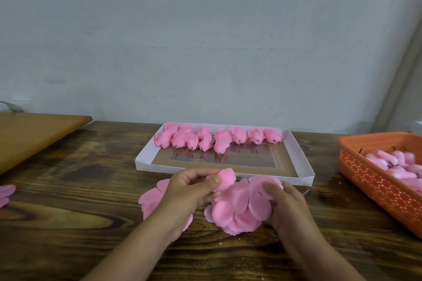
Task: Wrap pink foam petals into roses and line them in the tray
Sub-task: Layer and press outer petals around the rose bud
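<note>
Petals (239,207), pink foam, lie heaped on a dark wooden table (68,223); the right hand (285,207) pinches their edge, while the left hand (189,191) grips a half-wrapped rose (225,178). Behind sits a white tray (301,162) of roses (217,138) (two loose rows), an orange basket (370,180) right, a pale wall (205,41) beyond.

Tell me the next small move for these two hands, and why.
Probably fold the nearest petal up around the bud. The left hand pinches a pink foam bud, and the right hand holds the flat pink foam petal sheet, whose petals are not yet wrapped.
</note>
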Demonstrator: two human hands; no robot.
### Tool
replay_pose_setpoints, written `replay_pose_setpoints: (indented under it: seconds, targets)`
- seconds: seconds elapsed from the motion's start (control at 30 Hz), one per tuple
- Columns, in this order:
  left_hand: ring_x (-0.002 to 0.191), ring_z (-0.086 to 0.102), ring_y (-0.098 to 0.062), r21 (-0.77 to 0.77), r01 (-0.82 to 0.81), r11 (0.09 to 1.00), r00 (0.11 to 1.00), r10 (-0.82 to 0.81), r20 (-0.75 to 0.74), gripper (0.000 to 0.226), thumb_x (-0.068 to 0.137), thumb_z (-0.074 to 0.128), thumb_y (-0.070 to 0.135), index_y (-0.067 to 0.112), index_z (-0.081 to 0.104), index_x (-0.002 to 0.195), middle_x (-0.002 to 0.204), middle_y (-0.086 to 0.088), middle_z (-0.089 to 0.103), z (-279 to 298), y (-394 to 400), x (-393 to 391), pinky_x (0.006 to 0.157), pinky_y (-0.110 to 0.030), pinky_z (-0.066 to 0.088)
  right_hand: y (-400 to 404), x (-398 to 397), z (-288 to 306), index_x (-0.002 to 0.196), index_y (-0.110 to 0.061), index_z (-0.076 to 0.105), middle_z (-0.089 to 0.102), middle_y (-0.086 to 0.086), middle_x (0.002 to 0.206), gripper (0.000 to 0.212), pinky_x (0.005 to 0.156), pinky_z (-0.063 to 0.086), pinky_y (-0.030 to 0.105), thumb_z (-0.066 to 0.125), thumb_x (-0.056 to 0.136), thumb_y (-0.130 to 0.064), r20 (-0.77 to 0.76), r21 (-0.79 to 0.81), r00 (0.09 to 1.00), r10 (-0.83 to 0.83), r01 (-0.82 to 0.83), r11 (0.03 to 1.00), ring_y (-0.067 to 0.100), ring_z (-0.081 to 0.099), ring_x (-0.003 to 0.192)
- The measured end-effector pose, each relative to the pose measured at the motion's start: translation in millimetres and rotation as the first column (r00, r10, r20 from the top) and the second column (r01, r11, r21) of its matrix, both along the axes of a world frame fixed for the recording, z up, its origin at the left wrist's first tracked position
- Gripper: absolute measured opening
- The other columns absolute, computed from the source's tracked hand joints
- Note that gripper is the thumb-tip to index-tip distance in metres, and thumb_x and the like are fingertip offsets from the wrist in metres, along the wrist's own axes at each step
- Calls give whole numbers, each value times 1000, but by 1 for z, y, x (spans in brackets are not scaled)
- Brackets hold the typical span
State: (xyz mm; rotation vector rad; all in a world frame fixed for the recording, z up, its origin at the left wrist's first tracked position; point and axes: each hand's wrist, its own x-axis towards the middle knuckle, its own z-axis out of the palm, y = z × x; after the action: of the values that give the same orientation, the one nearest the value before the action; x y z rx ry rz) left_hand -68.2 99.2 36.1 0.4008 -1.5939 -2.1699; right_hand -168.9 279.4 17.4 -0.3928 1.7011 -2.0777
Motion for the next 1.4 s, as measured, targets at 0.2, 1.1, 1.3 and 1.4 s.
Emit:
replay_pose_setpoints:
  seconds: [0.2,1.1,1.3,1.4]
  targets:
    - [94,76,-20,-150,77,986,997,-76,9,26,67,82,29,21,83,92,98,-7,79,-4,5,1,74,-25,59,-3,5,1,98,-13,69,75,16,100,14,82,54,63,56,96,-19,-25,10,1000,-8,8,1000,37,72,95]
    - [88,76,-21,-273,53,960,996,-31,84,19,75,84,25,26,82,93,96,-4,79,-13,4,-2,73,-27,60,-5,11,2,86,-10,60,67,26,101,14,68,53,50,59,95,-21,-104,28,994,-28,31,999,30,64,79]
    - [79,76,-15,-301,47,952,996,-21,90,15,82,81,15,26,82,93,92,-2,80,-13,4,0,65,-23,58,-5,14,3,86,-9,60,67,27,101,16,69,54,56,61,95,-23,-136,31,990,-27,31,999,29,64,79]
    - [84,76,-16,-301,59,952,995,-31,98,14,83,80,14,24,83,93,94,-2,80,-13,5,0,68,-27,61,-5,15,2,85,-12,63,70,23,99,16,78,53,65,63,93,-26,-145,25,989,-11,15,1000,29,66,82]
